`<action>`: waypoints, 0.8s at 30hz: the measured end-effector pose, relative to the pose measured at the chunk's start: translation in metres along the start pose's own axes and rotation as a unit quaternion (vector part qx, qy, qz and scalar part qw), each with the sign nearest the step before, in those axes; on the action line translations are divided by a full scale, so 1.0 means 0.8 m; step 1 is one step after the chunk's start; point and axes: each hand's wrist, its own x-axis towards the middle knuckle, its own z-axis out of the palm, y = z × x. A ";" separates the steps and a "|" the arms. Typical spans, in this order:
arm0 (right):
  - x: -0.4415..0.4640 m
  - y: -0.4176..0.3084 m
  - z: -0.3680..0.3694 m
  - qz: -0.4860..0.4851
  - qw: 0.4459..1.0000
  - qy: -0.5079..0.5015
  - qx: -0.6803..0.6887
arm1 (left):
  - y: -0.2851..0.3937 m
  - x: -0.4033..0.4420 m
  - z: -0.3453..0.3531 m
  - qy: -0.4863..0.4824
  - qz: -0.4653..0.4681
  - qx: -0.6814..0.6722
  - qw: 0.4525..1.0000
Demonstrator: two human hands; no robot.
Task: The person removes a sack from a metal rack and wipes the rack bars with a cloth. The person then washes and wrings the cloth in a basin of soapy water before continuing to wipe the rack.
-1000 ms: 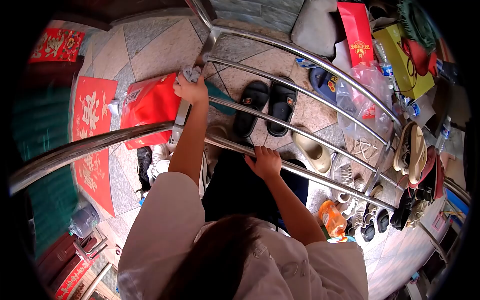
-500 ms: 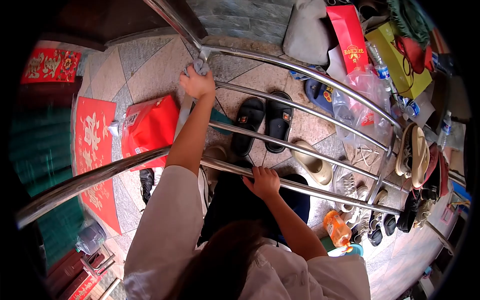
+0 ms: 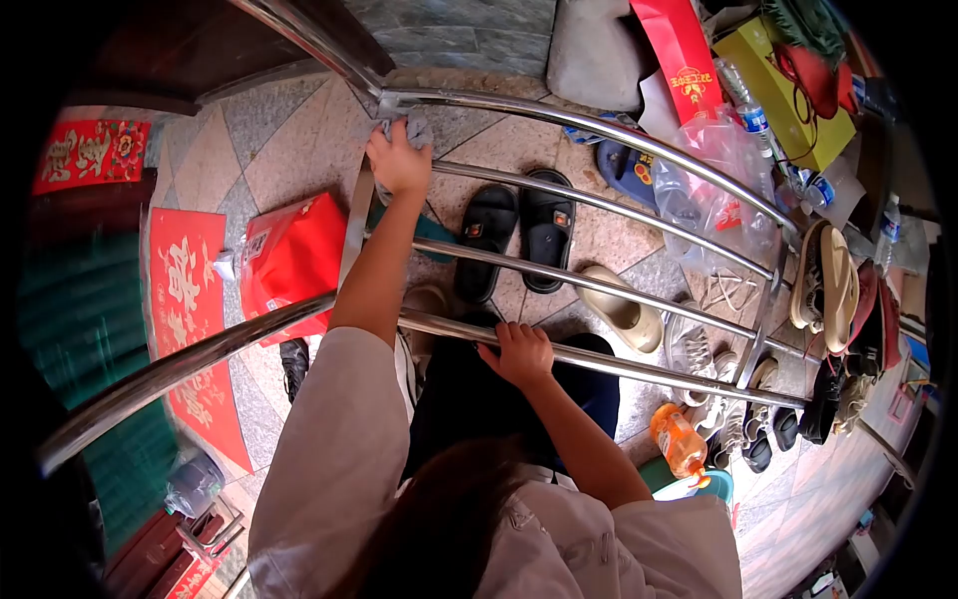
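A metal shoe rack (image 3: 589, 275) with shiny tubular bars stretches across the floor before me. My left hand (image 3: 399, 162) is closed on a crumpled grey cloth (image 3: 411, 127), pressed against the rack near its far left corner, at the end of the far bars. Part of the cloth is hidden under the fingers. Nearer my body, my right hand (image 3: 523, 355) has its fingers curled over the rack's nearest bar. Below the bars, black slippers (image 3: 547, 232) and a beige clog (image 3: 621, 307) lie on the tiled floor.
A red bag (image 3: 294, 262) and a red paper banner (image 3: 192, 319) lie to the left. Several shoes (image 3: 828, 290) crowd the rack's right end. An orange bottle (image 3: 679, 439) stands at lower right. Plastic bags (image 3: 714, 185) and a yellow-green box (image 3: 788, 95) fill the upper right.
My left hand and the cloth have shifted a little to the right of the rack's corner. My right hand stays on the near bar. The whole view has moved slightly.
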 end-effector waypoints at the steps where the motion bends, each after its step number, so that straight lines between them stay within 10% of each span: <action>1: 0.000 0.000 0.000 0.001 1.000 -0.002 0.000 | 0.008 -0.007 0.000 -0.007 0.004 -0.013 1.000; 15: -0.013 0.009 0.020 0.069 0.988 -0.135 0.028 | 0.259 -0.179 0.000 -0.093 0.097 -0.275 0.952; 19: -0.074 0.056 0.150 0.173 0.910 -0.211 0.311 | 0.315 -0.209 -0.001 -0.177 0.110 -0.451 0.868; 24: -0.039 0.037 0.109 0.141 0.957 -0.214 0.134 | 0.307 -0.220 -0.072 -0.166 -0.008 -0.624 0.763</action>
